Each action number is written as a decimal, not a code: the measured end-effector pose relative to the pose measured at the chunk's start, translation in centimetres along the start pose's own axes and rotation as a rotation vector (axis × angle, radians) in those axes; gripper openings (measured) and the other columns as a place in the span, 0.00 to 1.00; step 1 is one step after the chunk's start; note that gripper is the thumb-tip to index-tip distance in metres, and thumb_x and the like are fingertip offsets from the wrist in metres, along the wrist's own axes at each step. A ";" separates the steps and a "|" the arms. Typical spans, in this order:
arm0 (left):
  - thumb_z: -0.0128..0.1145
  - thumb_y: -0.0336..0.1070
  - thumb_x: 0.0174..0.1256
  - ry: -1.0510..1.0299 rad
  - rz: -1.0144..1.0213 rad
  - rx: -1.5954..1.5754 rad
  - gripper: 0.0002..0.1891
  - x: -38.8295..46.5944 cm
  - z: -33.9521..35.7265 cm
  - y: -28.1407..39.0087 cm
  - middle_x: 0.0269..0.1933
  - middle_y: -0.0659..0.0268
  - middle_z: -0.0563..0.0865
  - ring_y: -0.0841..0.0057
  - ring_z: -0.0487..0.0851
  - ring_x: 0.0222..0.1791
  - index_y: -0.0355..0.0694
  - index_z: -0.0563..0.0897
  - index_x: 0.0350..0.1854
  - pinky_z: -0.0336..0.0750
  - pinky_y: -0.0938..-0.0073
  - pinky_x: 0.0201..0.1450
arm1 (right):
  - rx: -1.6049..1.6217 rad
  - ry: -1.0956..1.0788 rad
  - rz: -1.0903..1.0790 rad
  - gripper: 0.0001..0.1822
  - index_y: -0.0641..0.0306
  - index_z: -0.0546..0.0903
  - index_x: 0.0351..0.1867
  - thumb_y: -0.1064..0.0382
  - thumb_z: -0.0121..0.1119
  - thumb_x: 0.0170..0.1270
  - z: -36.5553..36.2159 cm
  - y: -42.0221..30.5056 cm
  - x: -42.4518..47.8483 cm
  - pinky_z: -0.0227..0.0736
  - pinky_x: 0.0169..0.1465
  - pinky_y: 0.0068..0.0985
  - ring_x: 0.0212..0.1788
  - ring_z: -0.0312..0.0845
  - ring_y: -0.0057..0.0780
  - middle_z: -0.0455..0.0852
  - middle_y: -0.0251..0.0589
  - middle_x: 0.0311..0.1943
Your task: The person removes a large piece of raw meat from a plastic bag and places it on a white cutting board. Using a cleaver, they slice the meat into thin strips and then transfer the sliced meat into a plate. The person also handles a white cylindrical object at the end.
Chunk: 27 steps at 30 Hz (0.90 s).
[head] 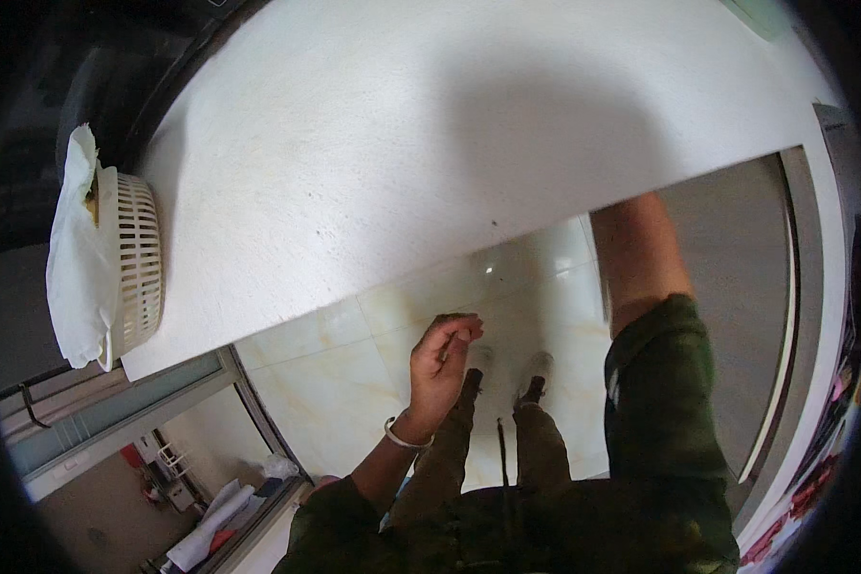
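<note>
My left hand (441,366) hangs in front of the white tabletop (316,165), over the tiled floor. Its fingers are curled in with the thumb against them, and I see nothing held there. On that wrist is a pale metal bangle (407,436). My right forearm (638,258) reaches in beneath the tabletop's near edge. The tabletop hides my right hand, so what it touches cannot be seen.
A white slotted plastic basket (140,255), partly covered by a white cloth (79,273), stands at the tabletop's left end. Low at left is a framed glass opening (143,423) with items beyond it. A grey panel (725,287) stands right of my arm. Marble-look tiles (323,366) lie below.
</note>
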<state>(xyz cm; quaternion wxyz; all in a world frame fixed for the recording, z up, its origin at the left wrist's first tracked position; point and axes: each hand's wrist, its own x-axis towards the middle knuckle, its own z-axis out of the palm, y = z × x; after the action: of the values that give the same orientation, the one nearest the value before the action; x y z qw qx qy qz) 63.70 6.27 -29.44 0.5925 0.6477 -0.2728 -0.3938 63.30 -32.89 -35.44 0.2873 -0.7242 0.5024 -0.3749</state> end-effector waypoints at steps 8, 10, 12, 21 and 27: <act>0.47 0.29 0.73 -0.080 -0.060 -0.044 0.12 -3.0 3.2 3.8 0.44 0.60 0.82 0.75 0.80 0.43 0.34 0.73 0.55 0.76 0.72 0.50 | 0.784 0.028 0.237 0.18 0.65 0.68 0.53 0.56 0.50 0.69 -11.1 -6.5 -16.5 0.73 0.35 0.26 0.34 0.72 0.21 0.75 0.38 0.38; 0.47 0.32 0.73 -0.095 -0.099 -0.086 0.14 -3.9 4.1 5.7 0.43 0.61 0.82 0.76 0.80 0.41 0.34 0.70 0.57 0.76 0.74 0.48 | 0.683 0.111 0.296 0.17 0.63 0.68 0.56 0.61 0.50 0.69 -14.4 -7.6 -21.0 0.69 0.27 0.17 0.27 0.68 0.14 0.75 0.31 0.36; 0.47 0.35 0.74 -0.126 -0.123 -0.161 0.17 -4.9 4.7 7.5 0.41 0.61 0.82 0.77 0.80 0.38 0.34 0.67 0.59 0.76 0.76 0.44 | 0.566 0.113 0.417 0.19 0.63 0.67 0.59 0.64 0.48 0.68 -18.3 -8.0 -25.6 0.65 0.24 0.15 0.25 0.67 0.12 0.76 0.30 0.36; 0.53 0.46 0.67 -0.529 -0.447 -0.036 0.17 -11.4 7.7 18.2 0.26 0.72 0.77 0.86 0.70 0.20 0.36 0.76 0.47 0.65 0.83 0.22 | 0.534 0.127 0.637 0.25 0.69 0.61 0.65 0.68 0.43 0.66 -36.1 -19.4 -36.4 0.64 0.58 0.27 0.52 0.70 0.31 0.74 0.47 0.51; 0.49 0.37 0.64 -0.452 0.601 0.429 0.20 -10.1 12.2 21.3 0.30 0.55 0.85 0.60 0.83 0.27 0.28 0.72 0.55 0.77 0.67 0.29 | 0.528 0.000 0.796 0.30 0.68 0.57 0.67 0.49 0.42 0.73 -43.7 -22.4 -39.1 0.62 0.23 0.20 0.21 0.67 0.17 0.76 0.35 0.24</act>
<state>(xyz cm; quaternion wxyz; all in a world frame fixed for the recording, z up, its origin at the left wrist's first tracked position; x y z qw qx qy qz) 50.49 4.63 -6.51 0.4582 0.5454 -0.6479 -0.2701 30.08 9.64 -3.45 0.5827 -0.3778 0.6283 -0.3506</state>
